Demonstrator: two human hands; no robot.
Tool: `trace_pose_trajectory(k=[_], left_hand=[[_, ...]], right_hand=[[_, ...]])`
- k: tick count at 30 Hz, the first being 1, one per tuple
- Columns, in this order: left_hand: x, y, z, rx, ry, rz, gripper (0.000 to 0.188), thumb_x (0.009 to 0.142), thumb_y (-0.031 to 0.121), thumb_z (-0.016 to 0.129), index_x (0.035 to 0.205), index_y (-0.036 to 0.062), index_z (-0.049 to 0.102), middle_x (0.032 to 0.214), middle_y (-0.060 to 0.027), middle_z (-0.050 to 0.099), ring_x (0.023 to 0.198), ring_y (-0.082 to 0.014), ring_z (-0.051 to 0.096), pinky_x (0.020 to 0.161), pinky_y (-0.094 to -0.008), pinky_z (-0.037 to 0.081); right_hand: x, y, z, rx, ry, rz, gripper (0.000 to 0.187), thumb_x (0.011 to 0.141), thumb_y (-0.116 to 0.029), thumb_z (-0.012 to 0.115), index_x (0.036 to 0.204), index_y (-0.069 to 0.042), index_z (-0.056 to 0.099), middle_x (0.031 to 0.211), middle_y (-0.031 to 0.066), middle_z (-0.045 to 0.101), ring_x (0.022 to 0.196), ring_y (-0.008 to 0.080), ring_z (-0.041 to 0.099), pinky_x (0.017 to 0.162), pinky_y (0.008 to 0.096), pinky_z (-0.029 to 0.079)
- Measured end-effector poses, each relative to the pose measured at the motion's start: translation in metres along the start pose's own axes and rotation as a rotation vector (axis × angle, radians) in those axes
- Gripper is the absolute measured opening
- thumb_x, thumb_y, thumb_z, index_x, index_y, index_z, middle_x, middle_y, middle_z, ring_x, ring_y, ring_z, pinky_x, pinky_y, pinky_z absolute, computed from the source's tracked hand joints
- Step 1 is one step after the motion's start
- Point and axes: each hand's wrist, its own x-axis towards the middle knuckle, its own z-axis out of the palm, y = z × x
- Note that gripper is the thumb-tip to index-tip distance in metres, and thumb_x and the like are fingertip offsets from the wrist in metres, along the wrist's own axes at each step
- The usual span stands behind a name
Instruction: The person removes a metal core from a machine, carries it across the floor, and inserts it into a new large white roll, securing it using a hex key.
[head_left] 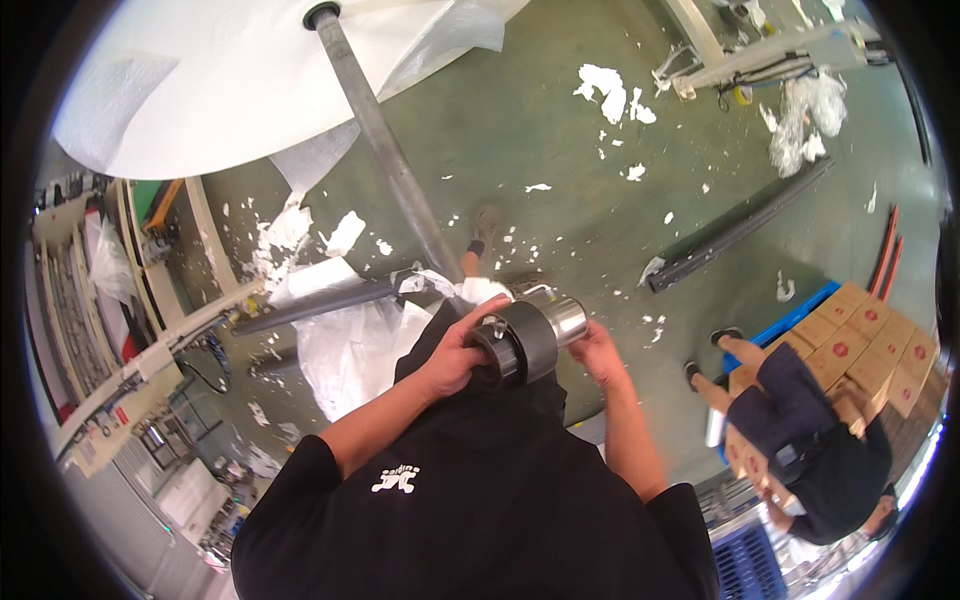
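Observation:
In front of my chest is a thick cylindrical fitting, with a wide black ring (532, 340) around it and a shiny metal end (567, 320) on its right. My left hand (455, 358) grips its black, hollow-looking left end with the fingers curled round. On the other side my right hand (598, 352) holds the metal end, its fingers partly hidden behind it. A long grey shaft (385, 150) runs from a large white roll (230, 70) toward the fitting; whether the two touch is hidden. White wrapping (482, 290) lies just beyond my left hand.
Dark tubes (740, 228) (320, 305) lie right and left on the green floor, among torn white scraps (602, 88) and plastic sheeting (350, 350). Machine frames (150, 350) stand at left and far right. A co-worker (835, 470) bends beside stacked cartons (840, 345) at lower right.

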Motion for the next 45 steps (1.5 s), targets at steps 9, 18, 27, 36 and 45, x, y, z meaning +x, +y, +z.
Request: trace_pose_trajectory(k=[9, 18, 27, 36, 45], left_hand=[[0.051, 0.025, 0.014, 0.547, -0.028, 0.43, 0.072, 0.076, -0.002, 0.07, 0.143, 0.0092, 0.046, 0.148, -0.0127, 0.032, 0.134, -0.0294, 0.04, 0.109, -0.0386, 0.035], [0.091, 0.015, 0.023, 0.949, 0.043, 0.534, 0.095, 0.068, 0.007, 0.078, 0.149, 0.0152, 0.029, 0.149, -0.0159, 0.03, 0.138, -0.0411, 0.028, 0.111, -0.0473, 0.031], [0.08, -0.091, 0.012, 0.668, 0.312, -0.001, 0.046, 0.097, 0.031, 0.057, 0.137, 0.0127, 0.044, 0.102, -0.0116, 0.066, 0.099, -0.0245, 0.064, 0.086, -0.0394, 0.05], [0.069, -0.164, 0.079, -1.223, 0.651, 0.512, 0.07, 0.095, 0.07, 0.027, 0.15, 0.025, 0.03, 0.15, -0.0102, 0.037, 0.134, -0.0346, 0.041, 0.104, -0.0604, 0.038], [0.053, -0.289, 0.028, -1.795, 0.785, 0.794, 0.078, 0.091, 0.072, 0.032, 0.141, 0.014, 0.045, 0.14, -0.014, 0.051, 0.129, -0.0335, 0.048, 0.107, -0.0533, 0.039]], right_hand=[[0.027, -0.077, 0.042, 0.749, -0.068, -0.008, 0.077, 0.091, -0.065, 0.047, 0.144, -0.01, 0.041, 0.128, 0.0181, 0.058, 0.113, 0.0309, 0.058, 0.098, 0.0427, 0.048], [0.078, -0.146, -0.018, 0.613, -0.366, 0.23, 0.074, 0.083, -0.06, 0.054, 0.136, -0.009, 0.046, 0.117, 0.0203, 0.061, 0.1, 0.0337, 0.064, 0.09, 0.0464, 0.054], [0.085, -0.189, -0.039, 0.366, -0.319, 0.362, 0.076, 0.083, -0.066, 0.055, 0.133, -0.009, 0.049, 0.112, 0.0211, 0.063, 0.101, 0.0332, 0.064, 0.091, 0.0455, 0.053], [0.131, -0.083, 0.032, -0.251, -0.27, 0.568, 0.053, 0.087, -0.049, 0.064, 0.125, -0.013, 0.055, 0.107, 0.0065, 0.067, 0.089, 0.0189, 0.065, 0.067, 0.0327, 0.05], [0.146, 0.04, 0.106, -0.807, -0.5, 0.589, 0.042, 0.076, -0.025, 0.08, 0.105, -0.015, 0.051, 0.076, -0.0018, 0.051, 0.049, 0.0053, 0.041, 0.039, 0.0209, 0.023]])
